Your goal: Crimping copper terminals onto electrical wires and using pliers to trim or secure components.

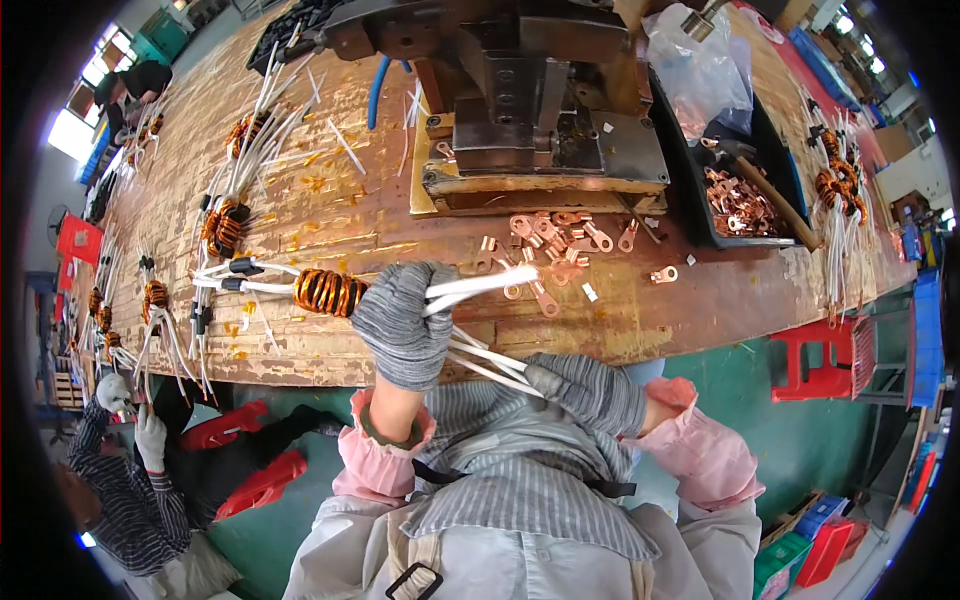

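My left hand [403, 325], in a grey knitted glove, is closed round a bundle of white wires [478, 287]. Just left of that fist lies a toroidal copper-wound coil [328, 293], whose white leads with black sleeves run on to the left. Some wires stick out to the right above the table; others slant down to my right hand [588, 392]. That hand, gloved the same way, is closed at the ends of these lower wires near my apron; its fingertips are partly hidden. Loose copper ring terminals [548, 240] lie beyond my hands.
A dark metal press [530, 110] stands at the table's far side. Right of it, a black bin [770, 242] holds copper terminals and a plastic bag [698, 75]. More coil bundles [225, 225] lie left and right. A co-worker [130, 480] sits at lower left; red stools [812, 355] stand nearby.
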Tool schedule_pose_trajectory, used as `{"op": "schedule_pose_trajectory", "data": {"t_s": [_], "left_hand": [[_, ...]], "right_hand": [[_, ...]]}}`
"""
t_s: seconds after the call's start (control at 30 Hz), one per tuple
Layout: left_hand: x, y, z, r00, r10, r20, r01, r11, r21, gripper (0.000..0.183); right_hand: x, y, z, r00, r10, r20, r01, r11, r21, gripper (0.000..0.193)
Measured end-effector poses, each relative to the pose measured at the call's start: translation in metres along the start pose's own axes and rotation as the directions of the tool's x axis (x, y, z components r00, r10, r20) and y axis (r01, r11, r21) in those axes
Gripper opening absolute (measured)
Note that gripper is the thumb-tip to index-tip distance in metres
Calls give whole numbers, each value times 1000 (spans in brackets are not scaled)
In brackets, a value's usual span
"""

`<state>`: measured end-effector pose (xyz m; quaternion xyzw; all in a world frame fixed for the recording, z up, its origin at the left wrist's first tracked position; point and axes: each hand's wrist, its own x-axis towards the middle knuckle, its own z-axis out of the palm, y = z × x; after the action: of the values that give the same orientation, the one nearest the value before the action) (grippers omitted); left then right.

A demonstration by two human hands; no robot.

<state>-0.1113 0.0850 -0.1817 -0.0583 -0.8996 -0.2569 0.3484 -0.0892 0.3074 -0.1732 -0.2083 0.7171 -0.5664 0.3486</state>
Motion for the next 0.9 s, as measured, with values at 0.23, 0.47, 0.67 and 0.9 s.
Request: {"op": "schedule_pose_trajectory", "data": {"t_s": [0.23, 0.47, 0.67, 0.9], "left_hand": [[28, 7, -16, 897, -76, 435, 1, 985, 172, 14], [19, 12, -6, 924, -155, 350, 40, 948, 314, 14], [14, 12, -5, 927, -75, 367, -64, 933, 354, 12], [15, 11, -4, 925, -36, 379, -90, 946, 310, 12]], "right_hand": [[-2, -1, -4, 918, -383, -104, 125, 527, -841, 18], [-13, 19, -11, 926, -377, 5, 168, 400, -901, 24], [-60, -2, -69, 949, -220, -225, -46, 611, -790, 31], [6, -91, -58, 611, -790, -54, 68, 121, -990, 38]]}}
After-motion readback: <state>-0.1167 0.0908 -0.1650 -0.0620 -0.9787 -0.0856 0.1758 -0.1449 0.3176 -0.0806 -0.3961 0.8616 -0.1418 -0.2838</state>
